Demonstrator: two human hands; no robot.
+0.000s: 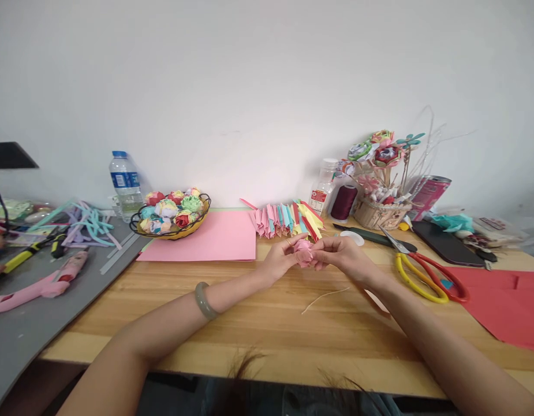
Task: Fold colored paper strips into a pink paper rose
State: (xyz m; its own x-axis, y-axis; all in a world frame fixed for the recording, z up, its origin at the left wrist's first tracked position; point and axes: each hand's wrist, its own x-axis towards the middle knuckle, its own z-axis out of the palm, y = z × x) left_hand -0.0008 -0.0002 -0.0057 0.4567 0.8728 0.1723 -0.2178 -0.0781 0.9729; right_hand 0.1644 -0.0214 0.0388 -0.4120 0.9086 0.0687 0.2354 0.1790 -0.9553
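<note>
Between my two hands is a small pink paper flower, held above the wooden table. My left hand pinches it from the left, and my right hand has its fingertips closed on the right side. Just behind the hands lies a row of folded paper strips in pink, blue, yellow and red. A loose piece of thin string rests on the wood below the flower. Partly hidden under my right forearm is a pale flat piece.
At left, a basket of paper flowers stands on pink sheets, near a water bottle and a pink glue gun. To the right are scissors, red paper, a phone, a thread spool and a flower basket.
</note>
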